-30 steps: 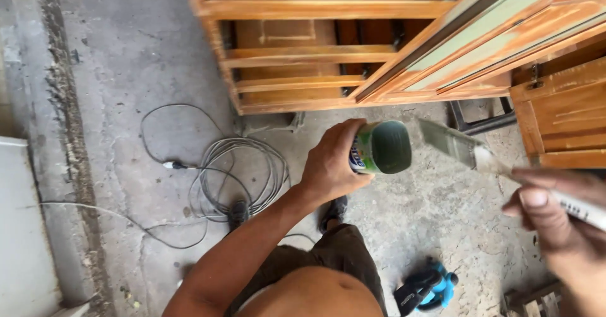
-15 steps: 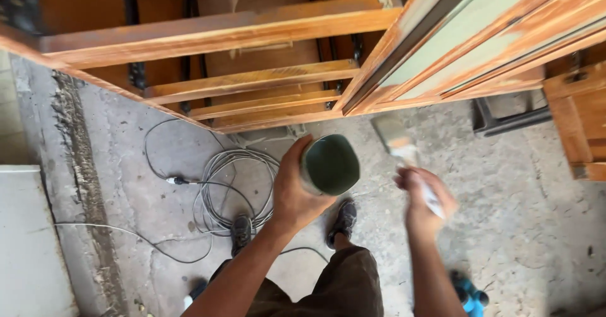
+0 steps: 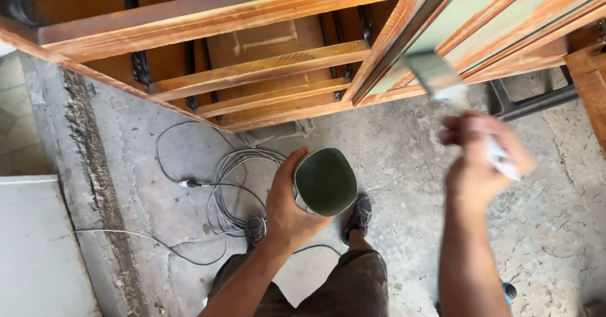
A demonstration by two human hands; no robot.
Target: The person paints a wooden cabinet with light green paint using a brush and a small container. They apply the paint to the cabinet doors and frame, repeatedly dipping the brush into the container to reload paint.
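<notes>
Brush (image 3: 442, 80) in right hand (image 3: 483, 159) slants bristles-up toward frame; left hand (image 3: 287, 206) grips upright green can (image 3: 325, 181).

A rough grey concrete floor (image 3: 410, 146) carries everything. A loose coil of grey cable (image 3: 230, 187) lies on it at about nine o'clock from the shoes, with a thin strand trailing off toward eight o'clock. Two dark shoes (image 3: 357, 216) stand on it at centre. A wooden frame (image 3: 252, 71) rests on the floor at twelve o'clock. A pale slab (image 3: 38, 247) lies at eight o'clock.
</notes>
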